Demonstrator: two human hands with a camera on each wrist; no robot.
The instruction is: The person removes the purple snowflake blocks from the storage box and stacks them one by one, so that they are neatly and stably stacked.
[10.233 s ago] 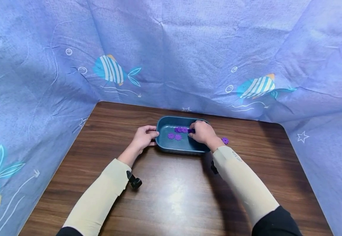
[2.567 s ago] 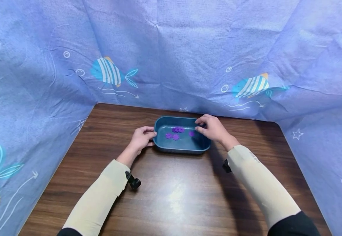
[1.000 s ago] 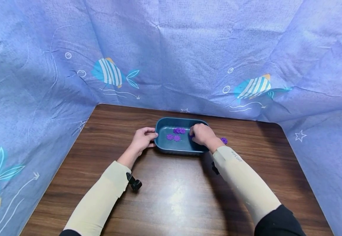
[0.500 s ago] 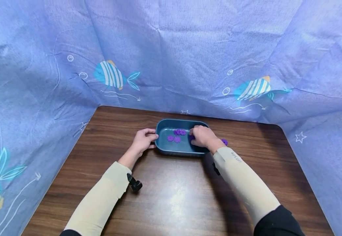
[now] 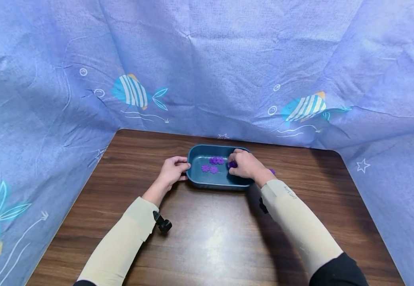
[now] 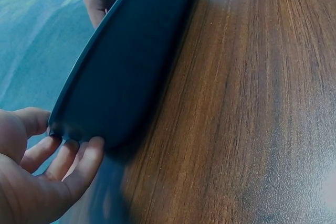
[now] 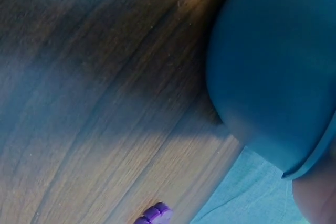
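Note:
A blue-green rectangular tray (image 5: pixel 207 182) with rounded corners stands near the table's far edge. My left hand (image 5: pixel 172 171) grips its left end, thumb at the rim and fingertips on the outer wall in the left wrist view. Inside the tray, my right hand (image 5: pixel 244 163) pinches a purple flower-shaped disc (image 5: pixel 232 164), largely covered by the fingers. Two flat purple discs (image 5: pixel 209 169) lie side by side on the tray floor, and behind them is an overlapping row of several purple discs (image 5: pixel 216 160). In the right wrist view, the right hand is mostly hidden behind the tray wall.
Another purple disc piece (image 5: pixel 272 171) lies on the table right of the tray, partly behind the right wrist; its edge (image 7: pixel 155 214) shows in the right wrist view. The brown wooden table (image 5: pixel 192 234) meets a blue fish-print cloth (image 5: pixel 224 79) at the back and sides.
The right hand was over the tray's right rim, a single disc lying below it; it then reached into the tray and now has a purple disc in its fingers. The left hand keeps its hold.

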